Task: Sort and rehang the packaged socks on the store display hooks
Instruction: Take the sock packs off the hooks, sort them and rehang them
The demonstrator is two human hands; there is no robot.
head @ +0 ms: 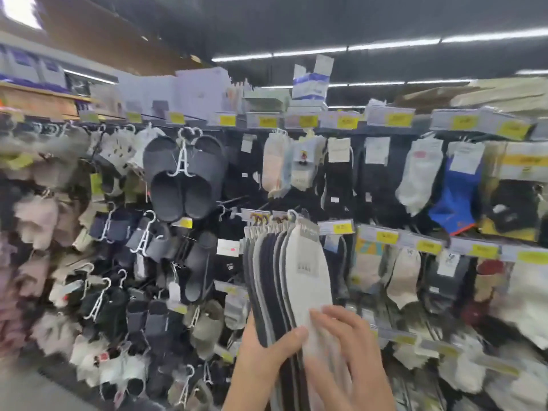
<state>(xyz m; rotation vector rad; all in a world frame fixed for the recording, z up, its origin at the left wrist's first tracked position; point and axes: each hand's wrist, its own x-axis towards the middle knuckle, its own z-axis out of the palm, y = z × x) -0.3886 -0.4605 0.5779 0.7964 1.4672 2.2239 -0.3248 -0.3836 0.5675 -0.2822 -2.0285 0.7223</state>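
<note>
A store display wall (385, 132) fills the view, hung edge to edge with footwear and hosiery on rows of hooks; much of it is motion-blurred. At upper left of centre a pair of dark grey slippers (184, 179) hangs on a white plastic hanger (181, 161), with smaller slippers in grey, black and olive below and to its left. To the right, packaged ankle socks hang in columns: black, pale pink and white pairs, and a bright blue sock (456, 197) with an orange edge.

In front of the wall, low and centre, is the bundle of packaged socks (284, 271), held upright and fanned like a deck of cards. The front pair is white with a small printed mark and a grey card header. Behind it, edges alternate in grey, navy and black. The card headers at the top are stacked in a stepped row, each with a brown motif, and a white hanger hook (292, 214) rises from the front one. The bundle hangs on no hook and is clear of the wall.

The left hand (261, 360) grasps the bundle's lower left edge, thumb curled over the dark layers. The right hand (350, 351) lies on the front white sock, fingers nearly straight; its thumb is hidden.

Yellow price tags (344, 228) line the shelf rails.
</note>
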